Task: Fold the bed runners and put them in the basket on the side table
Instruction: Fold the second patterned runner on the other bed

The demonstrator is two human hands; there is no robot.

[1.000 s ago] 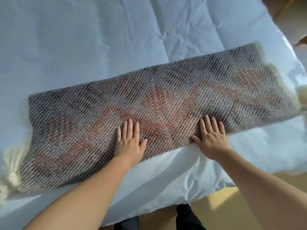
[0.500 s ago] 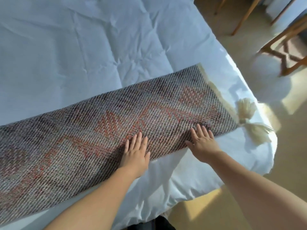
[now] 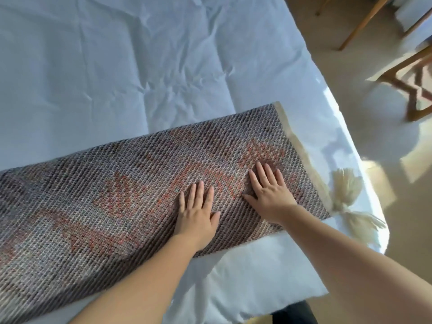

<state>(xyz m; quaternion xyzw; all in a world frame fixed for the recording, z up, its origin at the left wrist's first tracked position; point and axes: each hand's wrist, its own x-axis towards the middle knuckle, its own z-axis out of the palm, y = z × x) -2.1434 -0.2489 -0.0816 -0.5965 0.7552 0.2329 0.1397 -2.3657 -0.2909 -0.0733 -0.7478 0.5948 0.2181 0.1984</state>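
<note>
A woven grey and red bed runner [image 3: 121, 197] lies flat across the near part of the bed [image 3: 117, 66], running off the left edge of the view. Its right end has a cream border and cream tassels [image 3: 346, 190] near the bed's right corner. My left hand [image 3: 198, 211] lies palm down on the runner, fingers spread. My right hand [image 3: 268, 190] presses flat on the runner close to its right end. Neither hand grips the fabric. No basket or side table is in sight.
The bed is covered by a wrinkled white duvet. Right of the bed is beige floor with sunlit patches. Wooden chair legs [image 3: 402, 85] stand at the upper right. Dark clothing [image 3: 292, 314] shows at the bottom edge.
Both hands have slid to the right and further onto the runner, from its near edge toward its tasselled right end. The view has shifted right, bringing the floor and chair legs in.
</note>
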